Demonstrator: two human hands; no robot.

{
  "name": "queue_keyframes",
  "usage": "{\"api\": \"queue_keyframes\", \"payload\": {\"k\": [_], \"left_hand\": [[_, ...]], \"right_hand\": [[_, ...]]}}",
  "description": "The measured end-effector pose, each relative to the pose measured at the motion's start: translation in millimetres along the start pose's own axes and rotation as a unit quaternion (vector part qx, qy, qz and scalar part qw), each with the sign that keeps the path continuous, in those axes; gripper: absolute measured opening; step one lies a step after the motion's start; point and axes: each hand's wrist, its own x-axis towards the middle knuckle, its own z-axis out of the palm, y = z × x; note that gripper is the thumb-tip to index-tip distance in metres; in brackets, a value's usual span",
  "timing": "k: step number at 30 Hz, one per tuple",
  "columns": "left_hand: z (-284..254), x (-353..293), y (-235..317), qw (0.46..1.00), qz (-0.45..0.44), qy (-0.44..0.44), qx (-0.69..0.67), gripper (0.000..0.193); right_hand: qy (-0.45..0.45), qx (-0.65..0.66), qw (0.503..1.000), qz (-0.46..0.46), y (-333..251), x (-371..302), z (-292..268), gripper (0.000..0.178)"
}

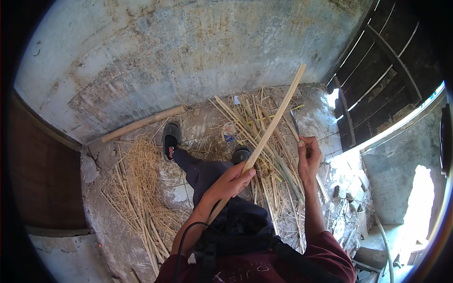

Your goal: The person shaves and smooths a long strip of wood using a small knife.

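A long pale bamboo strip (pixel 276 118) slants across the middle, its far end raised toward the wall and its near end passing back over my lap. My left hand (pixel 231 182) is closed around it, below its middle. To the right, apart from the strip, my right hand (pixel 309 158) is closed on a thin knife (pixel 295 122), whose dark blade points away from me. The knife's handle is mostly hidden in my fingers. Beyond and beneath both hands lies a loose pile of split bamboo strips (pixel 283 162) on the floor.
Curly bamboo shavings (pixel 144 162) heap up at the left, with more strips (pixel 141 226) beside them. A bamboo pole (pixel 144 123) lies along the stained wall (pixel 188 52). Broken rubble (pixel 351 191) sits at the right, below a dark plank door (pixel 377 75). My shoe (pixel 171 137) rests near the shavings.
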Motion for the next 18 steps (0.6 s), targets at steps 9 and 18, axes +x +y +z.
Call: {"api": "queue_keyframes", "payload": {"k": [9, 18], "left_hand": [[0.8, 5.2, 4.7, 0.995, -0.074, -0.065, -0.023, 0.021], [0.9, 8.5, 4.0, 0.994, -0.101, -0.030, -0.042, 0.011]], "right_hand": [[-0.105, 0.027, 0.992, 0.063, -11.6, -36.8, 18.2, 0.025], [-0.181, 0.089, 0.979, 0.027, -17.1, -50.8, 30.6, 0.022]]}}
